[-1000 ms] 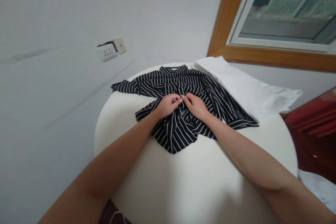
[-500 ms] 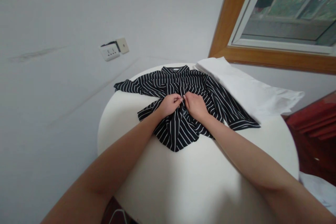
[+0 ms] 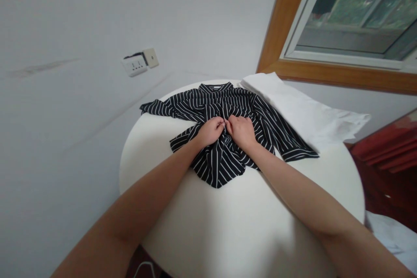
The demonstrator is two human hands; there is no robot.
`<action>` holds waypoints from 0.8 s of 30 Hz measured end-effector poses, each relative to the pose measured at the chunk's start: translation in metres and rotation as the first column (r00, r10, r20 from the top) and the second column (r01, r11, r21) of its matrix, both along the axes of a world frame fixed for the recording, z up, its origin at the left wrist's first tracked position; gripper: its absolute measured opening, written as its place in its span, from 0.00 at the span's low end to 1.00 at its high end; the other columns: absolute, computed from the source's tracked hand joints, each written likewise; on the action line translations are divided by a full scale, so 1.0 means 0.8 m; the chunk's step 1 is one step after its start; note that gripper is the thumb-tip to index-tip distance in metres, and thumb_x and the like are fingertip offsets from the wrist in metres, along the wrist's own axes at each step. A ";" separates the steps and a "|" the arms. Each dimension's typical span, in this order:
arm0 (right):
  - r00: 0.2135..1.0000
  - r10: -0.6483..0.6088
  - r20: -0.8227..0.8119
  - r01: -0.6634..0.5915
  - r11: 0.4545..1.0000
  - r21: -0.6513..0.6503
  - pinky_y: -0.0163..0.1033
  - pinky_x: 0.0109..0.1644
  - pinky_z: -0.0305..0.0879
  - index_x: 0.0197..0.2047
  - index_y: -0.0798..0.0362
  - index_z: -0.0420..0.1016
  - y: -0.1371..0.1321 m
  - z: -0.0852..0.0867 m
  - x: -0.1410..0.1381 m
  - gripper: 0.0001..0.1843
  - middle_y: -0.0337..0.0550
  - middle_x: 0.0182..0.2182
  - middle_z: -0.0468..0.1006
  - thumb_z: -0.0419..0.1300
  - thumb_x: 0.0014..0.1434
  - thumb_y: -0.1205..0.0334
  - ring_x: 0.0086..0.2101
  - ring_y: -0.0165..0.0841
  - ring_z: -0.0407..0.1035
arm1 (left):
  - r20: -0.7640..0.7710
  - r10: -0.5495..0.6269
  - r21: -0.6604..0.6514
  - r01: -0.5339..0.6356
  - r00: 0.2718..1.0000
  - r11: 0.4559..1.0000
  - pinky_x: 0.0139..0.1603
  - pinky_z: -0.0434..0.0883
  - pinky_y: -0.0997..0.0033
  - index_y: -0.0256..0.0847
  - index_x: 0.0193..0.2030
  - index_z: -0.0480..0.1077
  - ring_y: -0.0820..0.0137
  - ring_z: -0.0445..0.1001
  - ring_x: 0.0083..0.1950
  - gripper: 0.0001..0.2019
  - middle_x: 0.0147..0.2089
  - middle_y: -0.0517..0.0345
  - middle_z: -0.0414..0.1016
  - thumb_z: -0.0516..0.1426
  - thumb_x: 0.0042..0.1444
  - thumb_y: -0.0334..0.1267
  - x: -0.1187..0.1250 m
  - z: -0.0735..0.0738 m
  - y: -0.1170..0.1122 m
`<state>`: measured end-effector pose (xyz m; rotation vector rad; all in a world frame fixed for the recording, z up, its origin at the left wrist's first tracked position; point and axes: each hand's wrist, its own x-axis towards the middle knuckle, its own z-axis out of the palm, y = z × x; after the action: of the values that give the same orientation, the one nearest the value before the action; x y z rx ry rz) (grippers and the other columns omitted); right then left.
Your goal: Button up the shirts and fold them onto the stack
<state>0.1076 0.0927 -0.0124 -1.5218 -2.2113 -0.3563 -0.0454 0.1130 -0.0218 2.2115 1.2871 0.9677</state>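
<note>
A black shirt with white stripes (image 3: 218, 173) lies on a round white table (image 3: 195, 226), its collar toward the wall and its sleeves spread to both sides. My left hand (image 3: 211, 131) pinches the fabric at the middle of the shirt's front. Close beside it, my right hand (image 3: 241, 131) also grips the front, and the fingertips of both hands nearly meet. The cloth is bunched into folds around my fingers. Whether a button sits between the fingertips is too small to make out.
A folded white cloth (image 3: 289, 104) lies at the table's back right, beside the right sleeve. Behind the table is a wall with a socket (image 3: 135, 66). A wood-framed window (image 3: 325, 76) is at upper right. Red fabric (image 3: 387, 147) and a white item (image 3: 392, 236) are beyond the table's right edge.
Both hands stay at the shirt's front with only small finger movements; the right fingers have shifted slightly. The whole view has moved a little.
</note>
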 end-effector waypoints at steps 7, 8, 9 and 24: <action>1.000 0.001 0.024 0.002 0.994 -0.108 0.40 0.39 0.54 0.38 0.56 0.72 0.003 -0.002 0.003 0.17 0.53 0.34 0.80 0.44 0.70 0.61 0.35 0.40 0.72 | -0.239 0.040 0.161 -0.001 0.970 0.987 0.48 0.69 0.62 0.41 0.36 0.67 0.63 0.71 0.44 0.08 0.40 0.53 0.72 0.48 0.62 0.35 0.001 0.001 -0.011; 1.000 0.016 0.021 -0.013 0.993 -0.117 0.40 0.39 0.55 0.38 0.56 0.72 0.003 -0.001 0.005 0.17 0.52 0.34 0.80 0.44 0.70 0.61 0.35 0.39 0.72 | -0.266 0.036 0.175 0.012 0.963 0.984 0.48 0.69 0.62 0.41 0.37 0.67 0.62 0.71 0.45 0.09 0.40 0.52 0.72 0.47 0.63 0.35 0.000 0.001 -0.013; 0.999 0.039 0.013 -0.038 0.992 -0.122 0.40 0.40 0.55 0.39 0.56 0.72 0.002 0.000 0.006 0.17 0.51 0.34 0.80 0.44 0.70 0.60 0.35 0.39 0.72 | -0.286 0.036 0.185 0.019 0.958 0.983 0.48 0.69 0.62 0.41 0.38 0.67 0.62 0.71 0.45 0.09 0.41 0.51 0.72 0.46 0.63 0.35 0.000 0.002 -0.014; 0.925 0.137 -0.354 -0.218 0.955 -0.200 0.35 0.36 0.56 0.30 0.51 0.64 0.009 -0.006 0.013 0.16 0.40 0.28 0.73 0.46 0.69 0.58 0.30 0.32 0.66 | -0.211 0.003 0.119 0.023 0.977 0.993 0.52 0.68 0.61 0.42 0.38 0.64 0.63 0.70 0.46 0.09 0.41 0.53 0.70 0.44 0.64 0.34 -0.003 0.005 -0.008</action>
<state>0.1182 0.0998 -0.0173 -1.3567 -2.1456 0.2204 -0.0475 0.1069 -0.0180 2.4679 1.3376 0.8452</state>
